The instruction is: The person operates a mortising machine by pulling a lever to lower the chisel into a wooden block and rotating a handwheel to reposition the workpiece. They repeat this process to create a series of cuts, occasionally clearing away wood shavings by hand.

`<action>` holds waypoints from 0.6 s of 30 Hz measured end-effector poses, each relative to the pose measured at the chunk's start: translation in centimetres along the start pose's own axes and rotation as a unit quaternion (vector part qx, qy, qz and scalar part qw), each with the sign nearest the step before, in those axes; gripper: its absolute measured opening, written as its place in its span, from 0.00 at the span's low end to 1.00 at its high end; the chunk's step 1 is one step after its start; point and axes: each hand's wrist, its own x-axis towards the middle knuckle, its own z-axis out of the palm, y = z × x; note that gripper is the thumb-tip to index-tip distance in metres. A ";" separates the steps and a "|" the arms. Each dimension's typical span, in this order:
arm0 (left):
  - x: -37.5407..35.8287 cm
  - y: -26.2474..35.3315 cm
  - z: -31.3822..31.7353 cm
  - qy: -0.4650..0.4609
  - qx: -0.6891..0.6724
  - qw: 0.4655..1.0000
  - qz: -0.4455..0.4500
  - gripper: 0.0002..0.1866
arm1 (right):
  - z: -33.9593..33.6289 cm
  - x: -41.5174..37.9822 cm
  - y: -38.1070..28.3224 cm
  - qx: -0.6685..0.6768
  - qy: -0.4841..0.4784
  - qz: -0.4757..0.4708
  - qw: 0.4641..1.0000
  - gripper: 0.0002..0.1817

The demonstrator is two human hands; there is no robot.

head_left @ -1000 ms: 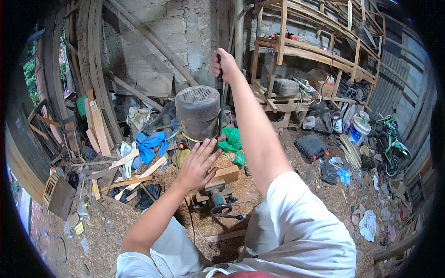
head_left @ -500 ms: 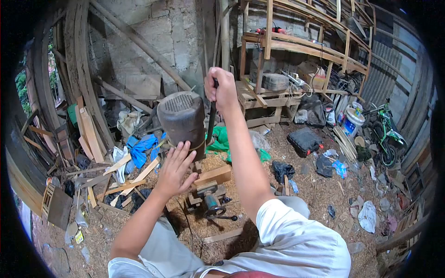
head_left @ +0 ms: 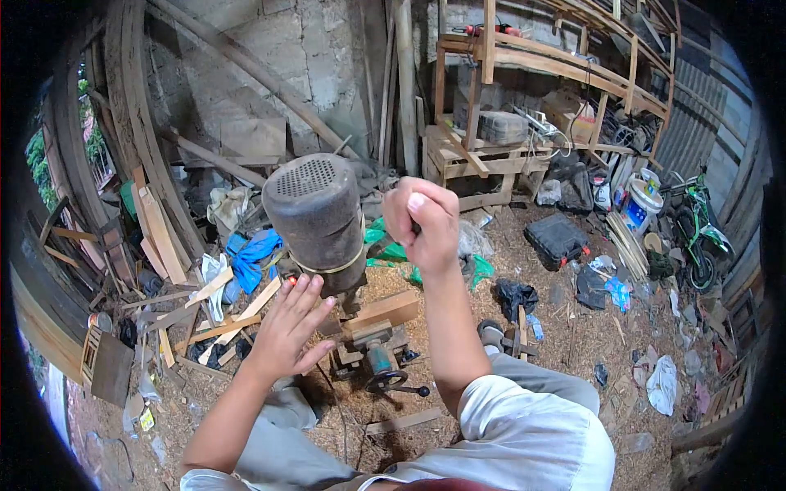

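One grey, scuffed motor [head_left: 315,217] with a hole-dotted top stands just beyond a wood block [head_left: 386,311]. My right fingers [head_left: 431,204] clench a dark handle [head_left: 416,227], mostly hiding it; my left fingers [head_left: 304,304] spread open by the motor's base. Wood scraps [head_left: 219,331] lie left.

A rough gray wall [head_left: 327,65] stands behind a tall wooden rack [head_left: 565,69] and a low wooden bench [head_left: 483,168], wood bits cover the brown floor [head_left: 565,409], and daylight shows on the left.
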 end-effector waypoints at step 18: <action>-0.9 -0.5 -0.5 -0.111 0.010 0.993 -0.034 0.33 | -1.7 -12.4 -0.3 -0.055 -0.106 -0.160 0.980 0.24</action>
